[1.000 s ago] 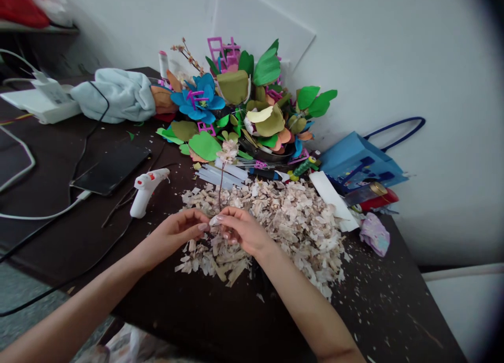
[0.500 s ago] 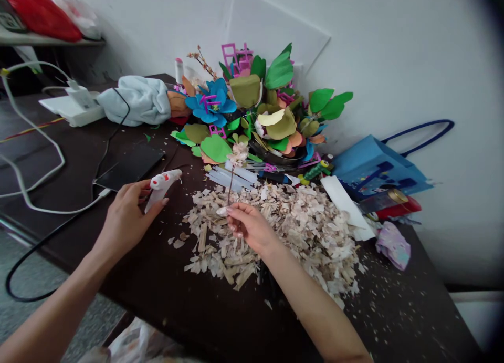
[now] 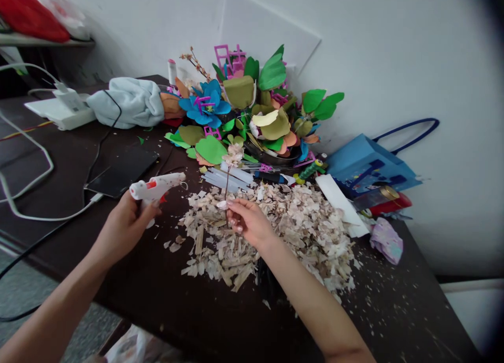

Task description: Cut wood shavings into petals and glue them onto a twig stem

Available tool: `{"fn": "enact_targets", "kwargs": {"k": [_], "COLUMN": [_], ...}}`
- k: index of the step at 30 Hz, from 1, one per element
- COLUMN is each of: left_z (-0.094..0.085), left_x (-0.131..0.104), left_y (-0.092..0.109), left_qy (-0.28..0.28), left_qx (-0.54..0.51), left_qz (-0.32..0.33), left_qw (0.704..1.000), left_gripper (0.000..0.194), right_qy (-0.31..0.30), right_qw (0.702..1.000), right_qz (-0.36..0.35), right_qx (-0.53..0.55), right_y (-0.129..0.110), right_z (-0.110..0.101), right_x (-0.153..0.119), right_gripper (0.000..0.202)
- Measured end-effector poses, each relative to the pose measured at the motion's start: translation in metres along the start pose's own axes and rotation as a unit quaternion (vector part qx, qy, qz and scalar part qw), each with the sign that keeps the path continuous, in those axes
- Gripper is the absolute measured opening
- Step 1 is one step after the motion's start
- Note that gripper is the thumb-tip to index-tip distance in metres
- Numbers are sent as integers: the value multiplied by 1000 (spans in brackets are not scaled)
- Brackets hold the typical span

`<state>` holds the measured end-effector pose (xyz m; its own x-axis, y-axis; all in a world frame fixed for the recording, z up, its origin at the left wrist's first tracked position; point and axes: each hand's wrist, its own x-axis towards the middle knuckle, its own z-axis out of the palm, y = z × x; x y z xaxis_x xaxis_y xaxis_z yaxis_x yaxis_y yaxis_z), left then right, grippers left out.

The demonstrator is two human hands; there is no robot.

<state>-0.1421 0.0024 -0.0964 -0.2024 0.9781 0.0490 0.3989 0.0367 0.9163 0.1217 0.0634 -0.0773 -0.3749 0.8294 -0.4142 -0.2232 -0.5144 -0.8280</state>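
Observation:
My left hand is wrapped round the grip of a white hot glue gun with red parts, its nozzle pointing right. Between the fingertips of my right hand is the thin brown stem of a flower twig, held upright. Pale pink blossoms top the twig, and a small whitish petal shows at my fingertips. Beneath my right hand spreads a heap of dry, pale petal flakes. Several translucent glue sticks lie just behind the twig.
Colourful felt flowers and leaves crowd the back of the dark table. A black phone with a white cable lies left, near a grey-blue cloth and white power strip. Right stand a blue bag and crumpled purple wrapper.
My left hand has turned and lifted the glue gun, so its side now shows and it lies more level. My right hand keeps the twig in nearly the same place. The view has shifted slightly.

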Motion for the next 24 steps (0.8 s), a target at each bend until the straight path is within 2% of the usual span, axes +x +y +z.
{"fn": "enact_targets", "kwargs": {"k": [5,10,24], "left_z": [2,7,12], "left_x": [-20,-29,-35], "left_y": [7,7,3], "left_qy": [-71,-69,-105], "left_qx": [14,27,76], "left_qz": [71,113,125], "left_qw": [995,991,984], "left_gripper": [29,30,31], "right_qy": [26,46,61], "right_qw": [999,997,994], "right_qz": [-31,-58,-88], "right_qx": [19,31,7], "right_y": [-1,-2,-1], "right_z": [4,7,5], "right_x": [4,5,0], "right_gripper": [32,32,28]}}
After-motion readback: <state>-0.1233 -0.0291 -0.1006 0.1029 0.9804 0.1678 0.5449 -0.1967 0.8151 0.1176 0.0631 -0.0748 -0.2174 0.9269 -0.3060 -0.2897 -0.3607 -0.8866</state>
